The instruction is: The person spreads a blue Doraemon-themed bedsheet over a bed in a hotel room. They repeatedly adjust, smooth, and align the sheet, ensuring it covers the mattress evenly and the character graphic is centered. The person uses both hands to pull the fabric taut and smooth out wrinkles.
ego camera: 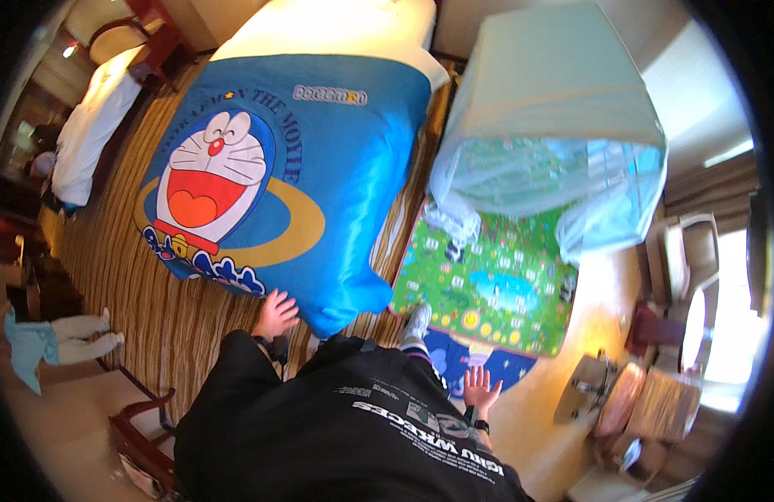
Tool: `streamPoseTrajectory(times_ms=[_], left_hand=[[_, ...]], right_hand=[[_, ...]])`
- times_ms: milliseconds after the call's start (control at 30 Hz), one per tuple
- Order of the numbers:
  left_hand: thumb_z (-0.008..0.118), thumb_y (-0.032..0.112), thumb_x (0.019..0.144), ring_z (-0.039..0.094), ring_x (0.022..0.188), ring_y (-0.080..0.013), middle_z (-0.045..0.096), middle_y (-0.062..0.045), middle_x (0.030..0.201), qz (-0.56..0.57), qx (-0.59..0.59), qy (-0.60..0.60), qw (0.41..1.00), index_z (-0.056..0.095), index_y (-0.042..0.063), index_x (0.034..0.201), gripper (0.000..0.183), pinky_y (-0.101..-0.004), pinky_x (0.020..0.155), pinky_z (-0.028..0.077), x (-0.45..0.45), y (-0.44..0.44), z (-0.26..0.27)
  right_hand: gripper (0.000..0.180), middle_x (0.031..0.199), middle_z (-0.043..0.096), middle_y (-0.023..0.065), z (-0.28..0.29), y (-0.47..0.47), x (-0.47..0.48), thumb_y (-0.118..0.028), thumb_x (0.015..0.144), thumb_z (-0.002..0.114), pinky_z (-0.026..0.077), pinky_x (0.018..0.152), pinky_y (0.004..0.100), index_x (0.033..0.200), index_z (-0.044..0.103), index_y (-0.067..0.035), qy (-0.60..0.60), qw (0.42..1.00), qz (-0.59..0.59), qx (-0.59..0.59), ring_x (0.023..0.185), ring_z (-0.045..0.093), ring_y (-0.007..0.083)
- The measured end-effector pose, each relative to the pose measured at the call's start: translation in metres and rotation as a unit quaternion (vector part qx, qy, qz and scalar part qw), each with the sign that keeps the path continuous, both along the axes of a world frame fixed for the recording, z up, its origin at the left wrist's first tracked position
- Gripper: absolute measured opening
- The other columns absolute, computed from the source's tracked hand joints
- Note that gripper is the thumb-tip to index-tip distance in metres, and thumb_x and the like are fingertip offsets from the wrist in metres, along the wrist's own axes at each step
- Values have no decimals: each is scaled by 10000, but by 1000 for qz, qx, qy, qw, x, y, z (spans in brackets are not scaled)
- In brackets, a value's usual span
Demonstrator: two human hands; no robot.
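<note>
My left hand is held low beside the foot of a bed, fingers apart and nothing in it; whether it touches the bedding cannot be told. A blue blanket with a large cartoon cat face covers that bed and hangs over its end. My right hand is spread, palm showing, with nothing in it, above the floor near a dark blue mat. Both wrists wear dark bands. My foot in a light shoe is between the bed and a green patterned play mat.
A pale mosquito-net tent stands over the play mat. Luggage and a cardboard box stand at the right. A wooden armchair is at lower left, near a person in pale trousers. A white-covered bench or bed is at upper left.
</note>
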State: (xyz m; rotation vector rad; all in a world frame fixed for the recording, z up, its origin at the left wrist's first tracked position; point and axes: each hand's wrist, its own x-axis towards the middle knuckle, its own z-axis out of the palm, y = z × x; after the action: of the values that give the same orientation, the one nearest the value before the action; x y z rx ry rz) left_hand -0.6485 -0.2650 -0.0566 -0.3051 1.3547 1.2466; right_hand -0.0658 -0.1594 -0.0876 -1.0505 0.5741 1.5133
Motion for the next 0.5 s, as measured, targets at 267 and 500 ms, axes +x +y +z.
streamPoseTrajectory(times_ms=[267,500], left_hand=[[431,523,901,476,1161,-326,462,-149,1315,71,36,16,997,355,99,1358,628,-485,894,429,54,97,30],[504,371,915,547,1068,-307,515,-164,1221,2,55,98,994,412,60,1276,485,-432,806,487,59,255,25]], right_hand=[[711,1444,317,91,2,215,-17,-547,864,471,294,1045,541,1406,280,-128,15,980,190,64,1318,313,319],[616,1430,328,130,41,385,-135,-486,918,396,296,1044,535,1381,311,-88,5,916,381,121,1304,329,346]])
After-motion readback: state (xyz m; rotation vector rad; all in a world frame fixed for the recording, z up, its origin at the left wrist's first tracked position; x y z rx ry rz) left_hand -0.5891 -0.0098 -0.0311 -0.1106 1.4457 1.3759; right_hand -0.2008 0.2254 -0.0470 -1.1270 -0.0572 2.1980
